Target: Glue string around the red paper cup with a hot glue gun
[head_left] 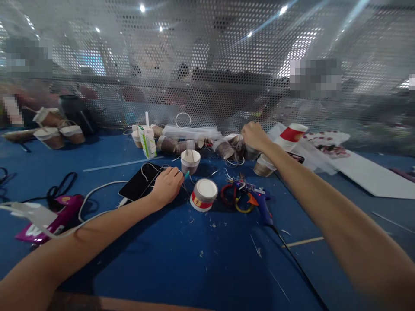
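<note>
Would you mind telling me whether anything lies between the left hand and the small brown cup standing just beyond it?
Nothing solid does. The left hand rests on the blue table just short of the brown cup. Only thin white string and a small teal tip at the fingers lie in that gap.

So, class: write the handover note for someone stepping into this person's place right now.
Left hand: closed on a small teal-tipped tool beside the phone, next to an upright paper cup.
Right hand: reaching into the pile of brown cups at the back; grip unclear.
A red-banded cup lies on its side, glue gun beside it.
Done or left: cannot tell.
</note>
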A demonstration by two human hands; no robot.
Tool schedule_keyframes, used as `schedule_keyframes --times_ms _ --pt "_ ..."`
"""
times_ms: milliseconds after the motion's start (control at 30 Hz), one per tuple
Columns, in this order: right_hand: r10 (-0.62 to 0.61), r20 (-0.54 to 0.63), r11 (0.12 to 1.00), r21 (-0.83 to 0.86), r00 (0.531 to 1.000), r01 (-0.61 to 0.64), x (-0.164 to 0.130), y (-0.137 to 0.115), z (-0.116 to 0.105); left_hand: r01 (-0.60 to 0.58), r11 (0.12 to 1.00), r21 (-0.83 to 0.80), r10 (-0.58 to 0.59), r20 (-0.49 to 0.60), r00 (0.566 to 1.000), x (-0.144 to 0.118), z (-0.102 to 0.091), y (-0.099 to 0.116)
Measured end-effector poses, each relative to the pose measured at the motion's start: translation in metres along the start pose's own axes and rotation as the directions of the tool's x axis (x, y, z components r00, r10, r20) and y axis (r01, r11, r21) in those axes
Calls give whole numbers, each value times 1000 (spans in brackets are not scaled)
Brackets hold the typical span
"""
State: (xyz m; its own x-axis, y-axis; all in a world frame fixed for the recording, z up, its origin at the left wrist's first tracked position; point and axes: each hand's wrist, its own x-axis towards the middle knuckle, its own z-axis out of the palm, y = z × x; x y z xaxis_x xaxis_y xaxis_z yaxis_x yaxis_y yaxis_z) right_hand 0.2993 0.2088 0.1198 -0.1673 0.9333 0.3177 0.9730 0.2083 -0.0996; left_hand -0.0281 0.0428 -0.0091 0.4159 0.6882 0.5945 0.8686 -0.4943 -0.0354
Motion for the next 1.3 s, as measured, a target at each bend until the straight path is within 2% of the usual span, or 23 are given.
schedule_keyframes --times_ms 100,200,300,400,500,600,700,800,867,967,1033,1133,1200,1300 --pt "129 -93 981 158 987 -113 9 5 -10 -23 999 36 24 -43 999 0 1 0" --pt "245 -140 918 353 959 -183 14 5 -19 -4 999 52 9 -95 995 0 2 0" --pt "318 -166 825 533 933 -186 18 -1 -26 5 1000 18 -3 -145 989 1 -1 1" --pt "345 -209 754 642 915 -137 18 -10 -35 7 1000 6 -6 -128 992 5 -10 3" --pt "318 -273 739 671 908 -57 16 -17 -47 16 1000 25 -14 -84 996 11 -26 8" --pt "242 -334 774 632 911 26 13 -25 -59 31 1000 -3 -31 -67 997 24 -45 13" --pt "123 -331 802 589 936 103 6 -36 -64 152 979 -136 -162 -66 985 47 -63 20" --pt "11 -286 802 575 958 162 -3 -46 -60 191 929 -317 -204 -10 979 84 -70 28" --pt "-82 -241 801 561 967 208 -10 -50 -56 215 861 -462 -233 18 972 113 -64 33" --pt "-232 -160 788 548 959 282 -19 -50 -50 249 725 -643 -274 63 960 156 -43 40" --pt "-289 -129 790 528 949 312 -24 -47 -48 234 606 -760 -235 111 966 180 -26 44" --pt "-325 -121 818 462 938 343 -31 -39 -47 191 414 -890 -102 164 981 202 -4 48" --pt "-339 -115 830 431 934 354 -35 -33 -47 171 360 -917 -47 166 985 211 6 49" --pt "-328 -114 838 423 938 345 -40 -23 -45 122 367 -922 16 137 990 217 13 48"
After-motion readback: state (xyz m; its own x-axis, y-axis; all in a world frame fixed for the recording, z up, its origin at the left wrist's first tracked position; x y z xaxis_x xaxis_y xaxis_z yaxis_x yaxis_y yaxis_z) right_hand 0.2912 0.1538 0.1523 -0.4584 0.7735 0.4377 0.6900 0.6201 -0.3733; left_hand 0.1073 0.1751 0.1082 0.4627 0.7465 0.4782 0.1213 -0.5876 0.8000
